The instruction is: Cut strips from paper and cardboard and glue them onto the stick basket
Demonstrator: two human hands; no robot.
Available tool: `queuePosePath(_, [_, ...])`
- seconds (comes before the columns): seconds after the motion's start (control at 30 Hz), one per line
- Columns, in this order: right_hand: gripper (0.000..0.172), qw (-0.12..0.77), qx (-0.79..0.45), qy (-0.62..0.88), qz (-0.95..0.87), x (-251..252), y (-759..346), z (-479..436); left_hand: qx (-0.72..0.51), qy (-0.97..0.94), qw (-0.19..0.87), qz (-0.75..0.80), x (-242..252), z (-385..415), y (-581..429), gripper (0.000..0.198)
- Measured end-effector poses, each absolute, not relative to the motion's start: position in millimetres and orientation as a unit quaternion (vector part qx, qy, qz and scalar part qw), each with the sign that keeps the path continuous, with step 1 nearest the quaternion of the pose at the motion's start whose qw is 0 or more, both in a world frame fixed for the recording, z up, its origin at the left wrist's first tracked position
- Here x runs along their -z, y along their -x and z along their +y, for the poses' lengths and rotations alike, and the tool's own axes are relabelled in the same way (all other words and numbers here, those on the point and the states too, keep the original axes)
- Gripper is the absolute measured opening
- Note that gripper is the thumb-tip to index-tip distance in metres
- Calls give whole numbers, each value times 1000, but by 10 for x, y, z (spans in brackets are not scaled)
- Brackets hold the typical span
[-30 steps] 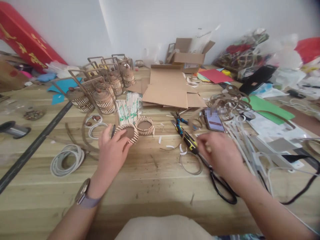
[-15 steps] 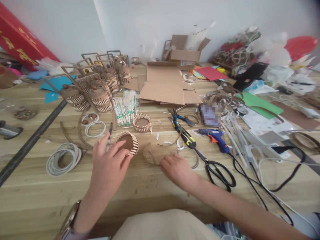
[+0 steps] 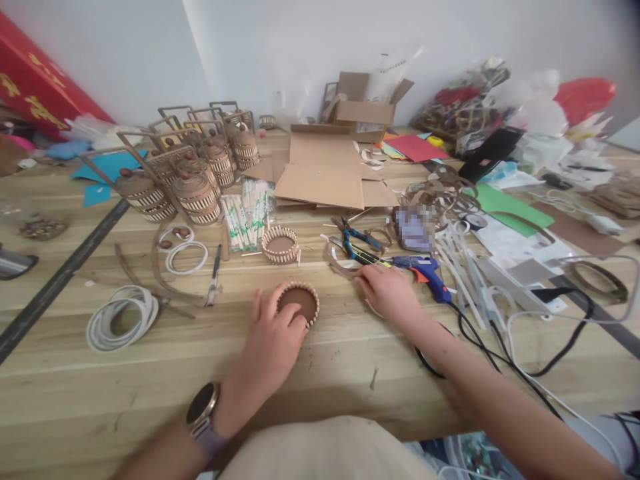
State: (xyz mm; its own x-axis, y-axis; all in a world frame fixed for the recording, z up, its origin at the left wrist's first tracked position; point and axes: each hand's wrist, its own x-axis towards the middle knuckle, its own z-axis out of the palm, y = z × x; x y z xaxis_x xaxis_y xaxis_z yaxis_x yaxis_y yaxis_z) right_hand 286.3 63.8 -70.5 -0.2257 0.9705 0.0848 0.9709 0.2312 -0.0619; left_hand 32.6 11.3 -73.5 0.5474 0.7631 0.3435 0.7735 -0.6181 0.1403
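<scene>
Your left hand (image 3: 274, 340) curled its fingers over the rim, gripping the round stick-walled tray (image 3: 306, 298) at its one o'clock. Your right hand (image 3: 390, 295) seemed to pinch a curled brown strip (image 3: 342, 269) at its ten o'clock. You appeared to be steadying tray while handling strip; next called for keeping clear of the glue gun (image 3: 435, 280), at its two o'clock.

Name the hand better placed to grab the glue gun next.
Probably the right hand: it sits beside the glue gun, though seemingly touching a brown strip. The left hand is farther off, holding a round basket.
</scene>
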Motion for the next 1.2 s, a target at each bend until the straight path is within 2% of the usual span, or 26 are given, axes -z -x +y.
queuePosePath(0.1, [20,97,-30,612,-785,534,-2917,589,178,876,22,-447,806,282,-369,12])
queuePosePath(0.2, [19,186,-125,577,-786,332,-2969,489,198,864,28,-462,810,423,-379,10])
queuePosePath(0.3, [19,238,-214,536,-781,143,-2968,358,271,851,-3,-450,695,455,-380,24])
queuePosePath(0.4, [19,226,-268,500,-792,7,-2898,235,337,866,-79,-361,482,375,-399,37])
queuePosePath(0.53, [20,214,-325,459,-799,-22,-2815,134,319,881,-179,-299,240,211,-413,24])
queuePosePath(0.67, [21,203,-354,475,-779,95,-2855,92,240,835,-326,-373,169,109,-314,27])
queuePosePath(0.8, [25,177,-367,508,-759,213,-2948,56,173,733,-463,-468,204,82,-175,21])
queuePosePath(0.93, [26,137,-398,527,-738,264,-2955,5,150,691,-497,-503,289,59,-138,20])
queuePosePath(1.07, [24,111,-486,513,-699,288,-2782,-55,128,686,-512,-501,388,10,-180,21])
queuePosePath(1.2, [26,103,-533,483,-688,347,-2524,-112,152,711,-470,-501,506,-44,-209,20])
